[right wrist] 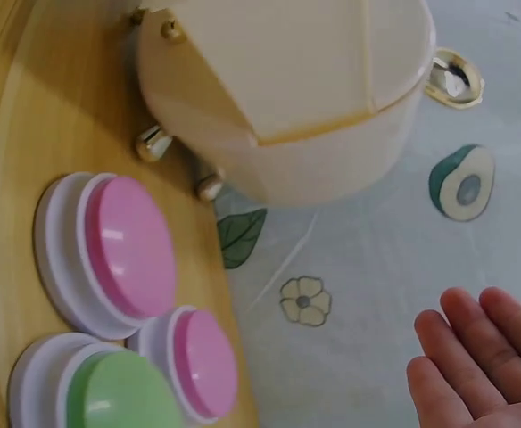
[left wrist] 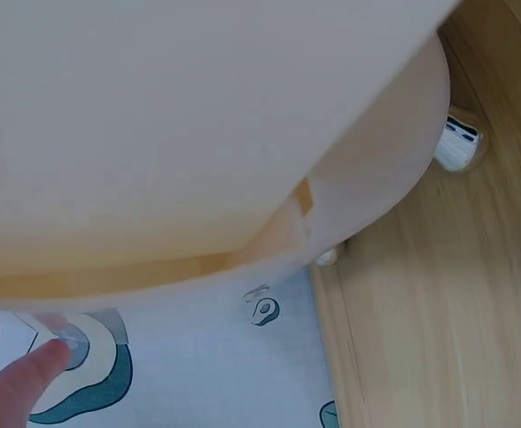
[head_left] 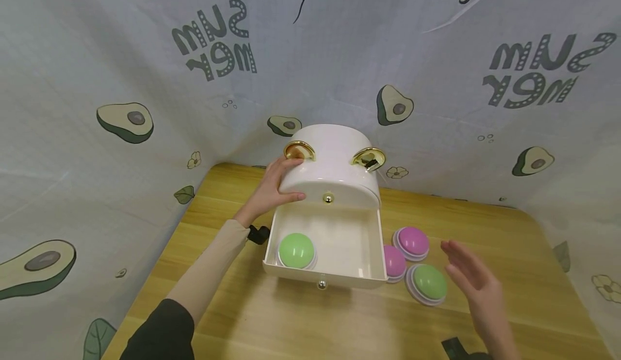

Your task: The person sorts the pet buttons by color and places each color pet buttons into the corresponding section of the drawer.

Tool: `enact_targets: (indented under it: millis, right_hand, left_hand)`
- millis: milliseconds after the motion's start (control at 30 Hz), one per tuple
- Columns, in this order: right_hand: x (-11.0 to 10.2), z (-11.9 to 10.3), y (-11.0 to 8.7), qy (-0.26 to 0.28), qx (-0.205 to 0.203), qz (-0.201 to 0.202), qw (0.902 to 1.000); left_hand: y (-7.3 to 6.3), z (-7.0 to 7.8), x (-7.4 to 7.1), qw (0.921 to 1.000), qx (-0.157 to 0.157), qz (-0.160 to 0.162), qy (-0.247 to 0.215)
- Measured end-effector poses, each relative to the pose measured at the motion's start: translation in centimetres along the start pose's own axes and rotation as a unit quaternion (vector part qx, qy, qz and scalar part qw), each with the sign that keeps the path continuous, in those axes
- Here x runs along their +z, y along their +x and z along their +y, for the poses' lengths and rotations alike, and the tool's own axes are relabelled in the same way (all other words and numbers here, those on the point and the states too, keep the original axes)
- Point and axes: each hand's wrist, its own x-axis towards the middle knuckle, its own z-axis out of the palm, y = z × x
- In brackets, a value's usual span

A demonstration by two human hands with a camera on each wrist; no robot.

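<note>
A glossy white box with drawers (head_left: 335,160) and gold ear-shaped trims stands on the table. Its lower drawer (head_left: 346,247) is pulled out; inside, at the left front, lies a green-domed round button (head_left: 296,250) with a white base. My left hand (head_left: 269,190) holds the box's upper left side, thumb across the front and fingers by the left ear. To the right of the drawer are a pink button (head_left: 413,241), another pink button (head_left: 395,262) and a green button (head_left: 429,282). Beside them my right hand (head_left: 477,290) hovers with fingers extended, holding nothing.
The wooden table (head_left: 310,327) ends at a cloth backdrop (head_left: 436,53) printed with avocados and lettering, close behind the box. Gold-coloured feet (right wrist: 153,143) raise the box off the tabletop. A small gold knob (head_left: 322,284) sticks out from the drawer front.
</note>
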Motion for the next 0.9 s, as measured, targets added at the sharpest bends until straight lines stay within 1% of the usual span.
enact_targets:
  millis: [133,267,400,500,667,800,900]
  right_hand:
    - [-0.6,2.0,-0.5,0.021,0.015,-0.005,0.9997]
    - [-1.1,4.0,-0.9,0.030,0.025,0.004,0.9992]
    - [-1.5,6.2,-1.3,0.033,0.021,0.012,0.9992]
    - [-1.7,7.8,-1.6,0.016,0.027,0.017,0.9993]
    - [-1.8,9.8,-2.2,-0.032,0.058,0.026,0.9974]
    - [-1.6,10.7,-2.6,-0.040,0.089,0.031,0.9948]
    - [-1.4,11.2,-2.8,-0.035,0.098,0.029,0.9942]
  left_hand:
    - [0.2,0.0,-0.2,1.0000,0.004,-0.009,0.001]
    - [0.3,0.1,-0.3,0.9998,0.007,-0.018,0.004]
    - [0.4,0.1,-0.5,0.9996,0.012,-0.026,0.008]
    - [0.5,0.2,-0.5,0.9991,0.016,-0.032,0.021]
    - [0.7,0.3,-0.6,0.9985,0.018,-0.040,0.032]
    - [0.6,0.3,-0.7,0.9984,0.020,-0.042,0.031]
    - [0.6,0.2,-0.7,0.9986,0.020,-0.039,0.029]
